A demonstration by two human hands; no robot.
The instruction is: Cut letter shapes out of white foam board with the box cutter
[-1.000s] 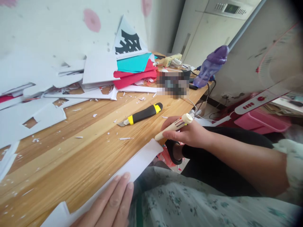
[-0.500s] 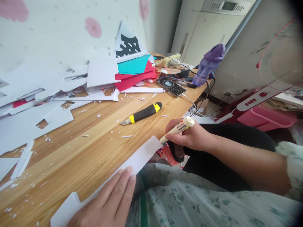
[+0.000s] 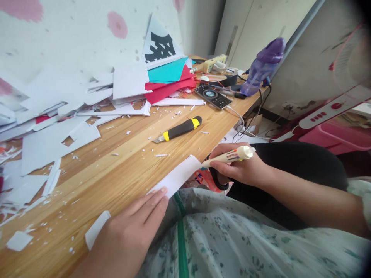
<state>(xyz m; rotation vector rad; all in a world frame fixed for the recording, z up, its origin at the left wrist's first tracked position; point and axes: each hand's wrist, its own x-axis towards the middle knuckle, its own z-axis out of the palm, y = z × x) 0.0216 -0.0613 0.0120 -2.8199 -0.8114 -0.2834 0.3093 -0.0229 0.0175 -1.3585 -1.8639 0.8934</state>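
Note:
A white paper strip lies along the table's near edge, its far end slightly curled. My left hand rests flat on it with the fingers stretched out, covering part of the strip. My right hand grips a thick cream multicolour pen, its tip close to the strip's far end; whether they touch I cannot tell. Beyond the strip, a black and yellow utility knife lies on the table with its blade out.
Cut white sheets and scraps cover the left of the wooden table. Red paper, teal paper, a phone, a power strip and a purple bottle stand or lie farther back.
The camera view has shifted, so the table appears higher. My left hand has slid a little back along the strip. My right hand still holds the pen, which is tilted lower.

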